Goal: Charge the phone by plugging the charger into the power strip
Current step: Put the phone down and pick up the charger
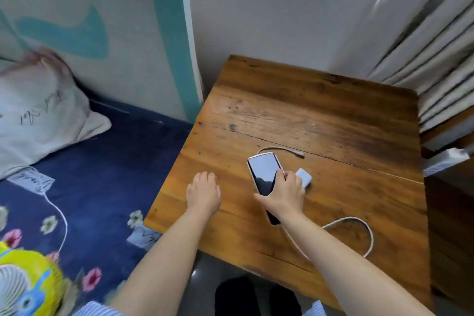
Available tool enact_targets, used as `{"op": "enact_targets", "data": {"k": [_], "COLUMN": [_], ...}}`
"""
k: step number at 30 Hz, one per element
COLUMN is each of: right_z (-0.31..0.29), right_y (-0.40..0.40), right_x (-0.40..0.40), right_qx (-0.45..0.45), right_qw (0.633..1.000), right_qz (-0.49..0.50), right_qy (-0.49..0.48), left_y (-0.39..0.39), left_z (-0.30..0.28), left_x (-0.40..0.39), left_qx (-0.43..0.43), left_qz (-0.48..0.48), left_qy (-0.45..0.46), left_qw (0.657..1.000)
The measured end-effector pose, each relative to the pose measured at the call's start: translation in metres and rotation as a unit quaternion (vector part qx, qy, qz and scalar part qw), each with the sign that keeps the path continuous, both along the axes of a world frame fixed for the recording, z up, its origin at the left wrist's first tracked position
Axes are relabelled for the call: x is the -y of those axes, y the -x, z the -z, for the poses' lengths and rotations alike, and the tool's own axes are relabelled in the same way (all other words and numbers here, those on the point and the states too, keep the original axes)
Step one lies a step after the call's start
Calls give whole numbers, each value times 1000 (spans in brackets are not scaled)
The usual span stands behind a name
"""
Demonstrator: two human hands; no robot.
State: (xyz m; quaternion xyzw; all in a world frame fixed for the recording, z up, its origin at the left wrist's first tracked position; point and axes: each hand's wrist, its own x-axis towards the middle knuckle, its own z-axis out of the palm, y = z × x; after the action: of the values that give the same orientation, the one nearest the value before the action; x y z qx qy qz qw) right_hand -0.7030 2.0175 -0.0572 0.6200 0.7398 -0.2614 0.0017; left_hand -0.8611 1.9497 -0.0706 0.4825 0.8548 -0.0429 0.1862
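Observation:
A phone [264, 174] with a dark screen lies face up on the wooden table [320, 115]. My right hand [284, 195] is closed around its lower half, thumb on the left edge. Just right of that hand sits a small white charger block [305, 177]. A white cable [359, 228] loops across the table's near right part, and its free plug end [298, 153] lies beyond the phone. My left hand [202, 194] rests palm down on the table to the left, fingers curled, holding nothing. No power strip is in view.
A bed with a dark blue floral sheet [102, 187] and a pillow [38, 115] lies to the left, with another white cable [59, 213] and a yellow fan [23, 285] on it. Curtains [436, 46] hang at the right. A white box [446, 161] sits past the table's right edge.

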Motion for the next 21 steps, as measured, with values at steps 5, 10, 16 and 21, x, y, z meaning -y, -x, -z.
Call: {"op": "enact_targets", "data": {"k": [5,10,16,21], "right_z": [33,62,80,87], "right_y": [56,99,117,119], "right_x": [21,41,52,55], "right_qx": [4,3,13,23], "right_qw": [1000,998,995,995], "right_qz": [23,66,97,98], "right_qy": [19,23,8,4], "left_y": [47,80,93,96], "left_z": [40,67,74,75], "left_x": [18,35,40,42], "left_qx": [42,73,101,102], "left_qz": [-2,25,49,59], "left_qy": [25,67,63,71], "left_qw": [999,995,992,991]}}
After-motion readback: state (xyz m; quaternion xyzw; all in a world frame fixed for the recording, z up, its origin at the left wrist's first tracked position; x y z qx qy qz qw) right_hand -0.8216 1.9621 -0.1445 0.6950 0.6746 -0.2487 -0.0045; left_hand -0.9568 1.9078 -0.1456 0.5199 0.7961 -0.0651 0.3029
